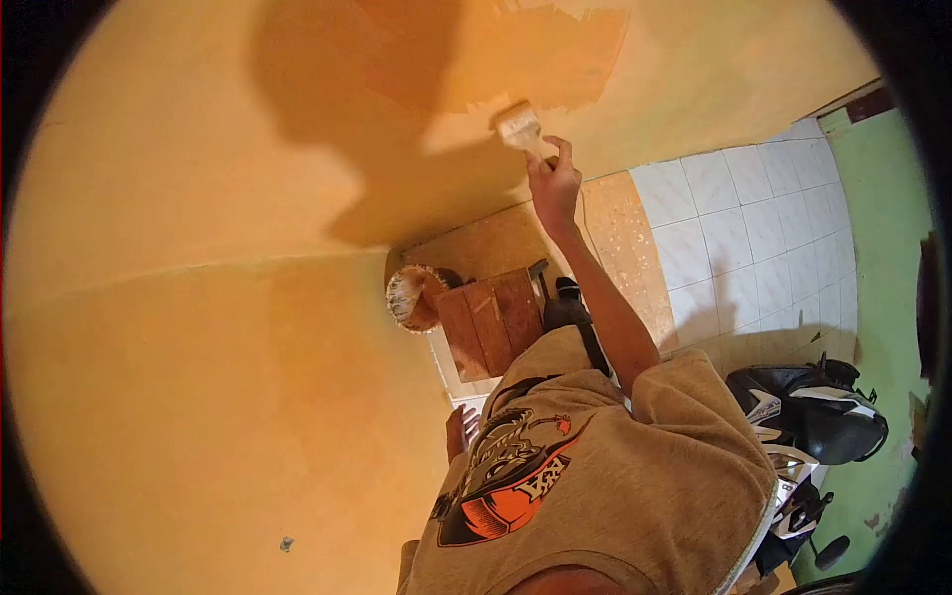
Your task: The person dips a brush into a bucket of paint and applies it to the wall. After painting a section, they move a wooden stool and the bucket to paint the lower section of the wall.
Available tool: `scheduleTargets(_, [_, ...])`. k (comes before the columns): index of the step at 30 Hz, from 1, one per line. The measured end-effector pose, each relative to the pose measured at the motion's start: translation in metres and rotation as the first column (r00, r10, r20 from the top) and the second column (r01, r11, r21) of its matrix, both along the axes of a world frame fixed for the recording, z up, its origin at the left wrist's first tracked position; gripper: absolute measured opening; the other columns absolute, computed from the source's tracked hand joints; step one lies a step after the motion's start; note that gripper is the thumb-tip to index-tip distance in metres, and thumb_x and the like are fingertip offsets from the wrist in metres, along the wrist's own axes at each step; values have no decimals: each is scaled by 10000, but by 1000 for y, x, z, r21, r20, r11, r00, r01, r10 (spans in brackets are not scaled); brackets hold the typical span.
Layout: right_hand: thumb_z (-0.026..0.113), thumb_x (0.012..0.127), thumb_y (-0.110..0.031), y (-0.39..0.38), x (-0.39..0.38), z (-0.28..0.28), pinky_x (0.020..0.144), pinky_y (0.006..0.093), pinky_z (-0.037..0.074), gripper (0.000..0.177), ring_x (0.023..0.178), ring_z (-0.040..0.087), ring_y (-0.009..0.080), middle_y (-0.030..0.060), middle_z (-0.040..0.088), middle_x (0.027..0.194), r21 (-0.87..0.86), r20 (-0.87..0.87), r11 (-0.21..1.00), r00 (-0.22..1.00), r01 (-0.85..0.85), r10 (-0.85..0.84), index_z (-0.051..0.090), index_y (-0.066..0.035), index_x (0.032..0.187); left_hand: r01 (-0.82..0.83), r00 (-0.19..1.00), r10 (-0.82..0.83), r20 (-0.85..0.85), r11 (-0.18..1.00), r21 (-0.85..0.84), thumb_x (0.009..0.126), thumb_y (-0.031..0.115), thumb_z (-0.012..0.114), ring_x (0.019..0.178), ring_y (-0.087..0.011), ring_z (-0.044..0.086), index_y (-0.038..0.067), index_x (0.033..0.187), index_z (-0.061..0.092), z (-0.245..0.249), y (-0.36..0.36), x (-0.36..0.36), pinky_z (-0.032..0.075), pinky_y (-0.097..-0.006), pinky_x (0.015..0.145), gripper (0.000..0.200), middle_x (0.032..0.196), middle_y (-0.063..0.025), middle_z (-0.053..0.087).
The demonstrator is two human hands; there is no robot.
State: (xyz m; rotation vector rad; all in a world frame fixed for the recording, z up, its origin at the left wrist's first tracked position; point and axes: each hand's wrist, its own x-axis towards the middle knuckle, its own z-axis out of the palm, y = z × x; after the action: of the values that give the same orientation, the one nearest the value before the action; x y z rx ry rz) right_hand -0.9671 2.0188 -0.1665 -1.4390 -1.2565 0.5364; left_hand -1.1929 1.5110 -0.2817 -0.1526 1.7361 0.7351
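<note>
My right hand is raised at the wall, its fingers wrapped round the handle of a wide paintbrush. The bristle end is at the orange-yellow wall, just below a darker orange painted patch. Low beside the left wall and my shirt, my left hand hangs with its fingers apart and nothing visible in them. Between the hands, a paint-smeared bucket stands in the corner, next to a wooden stool.
Brown sheeting lies on the floor along the wall, bordering white tiles. A motorbike is parked at the right, by a green wall. My shadow falls across the wall being painted.
</note>
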Motion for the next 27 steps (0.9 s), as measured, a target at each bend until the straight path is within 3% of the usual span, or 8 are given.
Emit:
scheduleTargets(1, [681,842,-98,-7,-4,27,460,287,381,319,434,438,157,57,518,553,-24,-195,998,980,-51,45,526,-61,1119,-2,1000,2,1,1000,-2,935,431,454,1175,-292,520,61,1403,363,-2,-1,0,404,-420,986,603,1315,-153,529])
scheduleTargets(4, [680,845,-81,-21,-11,47,452,274,361,366,460,416,117,28,508,574,94,-168,994,983,-56,71,505,-37,1163,-38,992,46,116,997,-65,938,437,439,1176,-292,520,81,1426,338,-57,-20,-11,398,-417,977,612,1343,-149,511])
scheduleTargets(11, [669,852,-71,-12,-10,14,464,245,362,262,485,438,104,47,547,603,232,-127,961,975,-152,184,569,-3,1084,19,999,-15,48,996,-83,937,461,435,1207,-289,497,66,1420,338,-28,9,-2,372,-443,992,632,1340,-164,505])
scheduleTargets(14, [665,853,-101,-4,-5,-56,474,244,373,171,508,463,100,56,563,609,-34,-323,990,939,-139,121,637,21,969,0,999,-2,47,999,34,943,439,436,1186,-286,513,73,1413,349,-20,13,-10,394,-434,981,601,1328,-157,511])
scheduleTargets(19, [626,867,-234,-3,6,-118,551,354,464,281,582,600,227,141,639,670,-428,83,904,996,23,14,676,43,857,-48,998,49,-36,999,21,945,410,446,1150,-283,539,66,1397,369,-20,14,-16,443,-407,943,574,1272,-161,553])
scheduleTargets(21, [620,873,-273,-3,-2,-85,608,399,493,320,637,638,289,178,653,705,-417,74,909,997,15,18,671,42,896,-80,997,80,-14,997,-15,944,405,445,1149,-284,538,68,1393,377,-22,7,-11,440,-411,944,565,1260,-156,563])
scheduleTargets(24, [642,874,-245,-5,-18,-42,587,364,489,287,611,627,253,171,649,705,-51,232,999,973,-2,13,661,39,912,-97,994,100,34,992,-83,943,394,444,1145,-285,537,74,1390,385,-55,-19,-13,437,-419,947,552,1257,-148,570])
scheduleTargets(27, [661,872,-197,-17,-25,28,550,320,467,239,562,584,201,147,644,701,49,-22,984,985,-169,170,643,35,925,107,993,-100,67,988,-110,942,391,441,1135,-291,537,81,1392,381,-63,-26,-16,428,-440,957,550,1290,-142,551])
